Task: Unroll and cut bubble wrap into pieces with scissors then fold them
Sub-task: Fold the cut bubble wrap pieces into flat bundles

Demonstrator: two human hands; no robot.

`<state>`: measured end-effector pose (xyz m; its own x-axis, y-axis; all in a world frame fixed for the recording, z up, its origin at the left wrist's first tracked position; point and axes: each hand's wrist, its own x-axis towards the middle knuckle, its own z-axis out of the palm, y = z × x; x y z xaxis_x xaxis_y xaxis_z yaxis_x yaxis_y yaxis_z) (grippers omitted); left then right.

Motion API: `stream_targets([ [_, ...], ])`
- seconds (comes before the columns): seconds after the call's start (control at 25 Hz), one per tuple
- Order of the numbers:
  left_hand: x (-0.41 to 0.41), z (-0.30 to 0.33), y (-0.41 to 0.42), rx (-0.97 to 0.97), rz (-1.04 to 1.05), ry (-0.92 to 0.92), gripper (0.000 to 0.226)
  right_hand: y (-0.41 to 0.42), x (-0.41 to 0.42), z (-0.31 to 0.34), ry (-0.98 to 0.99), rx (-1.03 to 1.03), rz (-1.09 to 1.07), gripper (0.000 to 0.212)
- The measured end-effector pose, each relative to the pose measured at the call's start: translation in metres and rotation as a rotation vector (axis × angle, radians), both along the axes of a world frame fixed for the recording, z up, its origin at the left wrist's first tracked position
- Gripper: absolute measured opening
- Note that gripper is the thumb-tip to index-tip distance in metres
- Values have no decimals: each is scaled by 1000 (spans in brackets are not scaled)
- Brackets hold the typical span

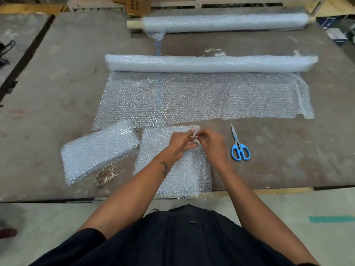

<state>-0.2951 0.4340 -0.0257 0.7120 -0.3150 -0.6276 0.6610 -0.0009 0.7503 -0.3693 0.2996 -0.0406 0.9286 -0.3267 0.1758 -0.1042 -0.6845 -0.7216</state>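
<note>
At lower centre, the far edge of the cut piece is pinched by both the left hand and right hand, fingers curled close together. Its long axis runs toward the body. The roll lies across the upper frame, scissors just right; open table lies leftward beyond the folded piece.

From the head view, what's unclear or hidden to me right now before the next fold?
- What the left hand and right hand pinch: fingers cover it, blurred.
- Layer count of the piece under them and of the folded stack: clear film.
- Far roll behind the near roll: ends blurred.
- Scissors: blades look closed, too small to confirm.
</note>
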Motion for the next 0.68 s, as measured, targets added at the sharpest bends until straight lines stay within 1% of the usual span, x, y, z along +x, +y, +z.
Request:
stream_targets([
  [0.16,0,-2,6,-39,-6,17,27,6,-13,-11,9,-53,12,14],
  [0.24,-3,-3,8,-56,9,20,24,8,-18,-16,-19,-130,-27,16],
  [0.32,-7,-1,9,-92,8,31,24,9,-20,-17,-47,-157,-53,15],
  [0.48,-14,1,6,-105,-6,17,44,11,-23,-16,-8,-126,-37,12],
  [0.56,-12,1,6,-105,7,17,47,13,-25,-16,34,-125,-58,12],
  [0.68,-9,-4,7,-63,6,-23,46,13,-26,-14,63,-116,-50,14],
])
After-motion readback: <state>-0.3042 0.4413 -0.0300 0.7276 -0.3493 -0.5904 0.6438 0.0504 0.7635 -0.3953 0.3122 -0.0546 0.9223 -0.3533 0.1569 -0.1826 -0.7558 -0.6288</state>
